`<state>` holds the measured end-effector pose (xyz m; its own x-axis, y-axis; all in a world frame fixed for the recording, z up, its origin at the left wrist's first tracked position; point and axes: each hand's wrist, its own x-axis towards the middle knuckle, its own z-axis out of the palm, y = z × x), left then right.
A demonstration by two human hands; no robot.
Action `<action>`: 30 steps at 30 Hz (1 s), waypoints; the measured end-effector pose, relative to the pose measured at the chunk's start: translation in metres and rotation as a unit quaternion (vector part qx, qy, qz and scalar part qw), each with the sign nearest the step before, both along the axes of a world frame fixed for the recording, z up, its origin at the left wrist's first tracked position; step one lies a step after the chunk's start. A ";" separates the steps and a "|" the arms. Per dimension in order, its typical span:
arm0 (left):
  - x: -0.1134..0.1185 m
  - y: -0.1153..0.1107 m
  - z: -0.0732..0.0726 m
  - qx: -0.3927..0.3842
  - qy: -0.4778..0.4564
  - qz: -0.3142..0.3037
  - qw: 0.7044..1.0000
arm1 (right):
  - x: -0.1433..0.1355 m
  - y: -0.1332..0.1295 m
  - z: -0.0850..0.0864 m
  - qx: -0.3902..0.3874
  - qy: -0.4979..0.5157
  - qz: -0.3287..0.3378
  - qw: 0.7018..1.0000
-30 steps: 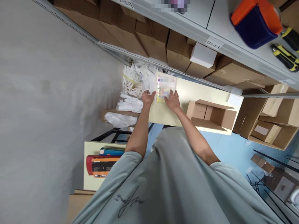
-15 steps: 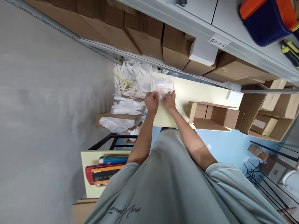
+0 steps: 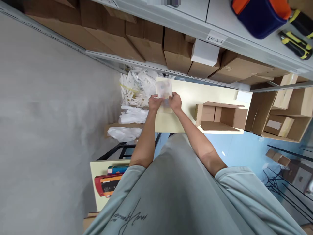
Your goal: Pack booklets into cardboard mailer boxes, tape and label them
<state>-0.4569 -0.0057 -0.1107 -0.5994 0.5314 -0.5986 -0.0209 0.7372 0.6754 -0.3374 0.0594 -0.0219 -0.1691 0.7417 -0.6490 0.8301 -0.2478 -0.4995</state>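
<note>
Both hands are on a flat, translucent plastic packet [image 3: 163,87] with faint coloured print, above the left part of the cream tabletop [image 3: 186,111]. My left hand [image 3: 155,102] grips its lower left edge with the fingers closed. At the lower right edge, my right hand [image 3: 175,101] pinches the packet between thumb and fingers. Blur hides the print and exactly what lies inside. A long open cardboard box [image 3: 217,125] rests on the table to the right, apart from my hands.
Left of the table lies a heap of white plastic bags [image 3: 137,85]. A metal shelf [image 3: 156,16] with cardboard boxes runs along the back. A white box [image 3: 244,96] sits at the table's right end, and books [image 3: 110,182] lie on a lower board at left.
The packet has turned from lying wide to standing lengthwise and looks paler. My right hand has gone from lying on it to gripping its edge. The head view has shifted slightly.
</note>
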 end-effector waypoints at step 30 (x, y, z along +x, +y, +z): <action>0.269 0.056 0.263 0.208 0.122 -0.510 0.826 | 0.463 -0.008 0.138 0.315 0.058 -0.164 0.933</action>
<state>-0.1875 0.0505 0.1519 0.2110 0.9634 -0.1655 0.6417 -0.0088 0.7669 0.1251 0.0514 0.1157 0.0923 0.9941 -0.0576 0.6927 -0.1057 -0.7134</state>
